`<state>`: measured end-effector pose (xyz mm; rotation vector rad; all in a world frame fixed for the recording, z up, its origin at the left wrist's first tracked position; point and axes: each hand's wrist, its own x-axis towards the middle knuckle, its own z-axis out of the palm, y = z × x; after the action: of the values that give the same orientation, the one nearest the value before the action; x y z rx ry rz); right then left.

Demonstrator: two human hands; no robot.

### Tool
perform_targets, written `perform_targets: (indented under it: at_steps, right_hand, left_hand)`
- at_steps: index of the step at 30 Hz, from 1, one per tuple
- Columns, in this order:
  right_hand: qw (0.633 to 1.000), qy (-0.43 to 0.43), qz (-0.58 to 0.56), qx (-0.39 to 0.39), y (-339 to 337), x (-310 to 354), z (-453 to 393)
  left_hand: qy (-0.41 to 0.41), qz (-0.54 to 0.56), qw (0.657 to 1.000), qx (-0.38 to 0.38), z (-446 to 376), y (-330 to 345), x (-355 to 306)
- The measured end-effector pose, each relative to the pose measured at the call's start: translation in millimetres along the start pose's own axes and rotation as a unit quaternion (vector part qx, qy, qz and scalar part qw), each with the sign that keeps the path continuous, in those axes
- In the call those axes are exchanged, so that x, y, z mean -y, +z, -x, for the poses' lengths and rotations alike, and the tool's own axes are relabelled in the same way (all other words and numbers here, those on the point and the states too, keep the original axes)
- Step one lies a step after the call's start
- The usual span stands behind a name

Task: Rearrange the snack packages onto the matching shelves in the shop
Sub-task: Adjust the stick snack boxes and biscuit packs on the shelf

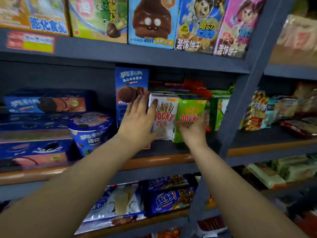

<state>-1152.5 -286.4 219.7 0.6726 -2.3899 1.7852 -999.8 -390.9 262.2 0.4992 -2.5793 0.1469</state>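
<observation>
Middle shelf (pixel 164 159), head view. My left hand (pixel 139 120), fingers straight and spread, lies flat against the left side of the white Pocky box (pixel 165 117), thumb on its front. My right hand (pixel 194 127) cups the lower front of the green Pocky box (pixel 190 110); I cannot tell its grip through the blur. Both boxes stand upright, touching, right of the blue Oreo box (pixel 131 83).

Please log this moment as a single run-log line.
left hand: open, against white Pocky box | right hand: grips green Pocky box | middle shelf
</observation>
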Motion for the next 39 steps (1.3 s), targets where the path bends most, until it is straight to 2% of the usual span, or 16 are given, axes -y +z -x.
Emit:
perform_targets:
  at_steps: [10,20,24,29,34,39]
  right_hand:
    - [0.999,0.003,-0.033,0.033,4.0,-9.1,-17.0]
    - [0.999,0.007,-0.016,0.039,-6.9,-1.2,-10.0]
    - [0.998,-0.058,0.011,-0.004,-10.4,0.1,1.5]
    - [0.974,-0.202,0.051,-0.089,-19.0,5.0,20.8]
    - [0.965,-0.253,0.037,-0.050,-25.0,9.1,39.7]
    - [0.957,-0.288,-0.001,-0.022,-27.3,8.2,68.0]
  left_hand:
    - [-0.051,-0.024,0.998,0.021,-16.4,9.8,-9.6]
    - [-0.038,-0.003,0.999,-0.011,-6.4,6.1,-7.1]
    - [0.002,0.016,0.998,-0.054,1.1,8.3,-4.9]
    - [0.034,0.048,0.993,-0.098,12.0,11.1,-7.1]
    - [0.057,0.094,0.989,-0.101,25.9,9.0,-11.1]
    - [0.063,0.133,0.978,-0.149,58.2,6.2,-10.4]
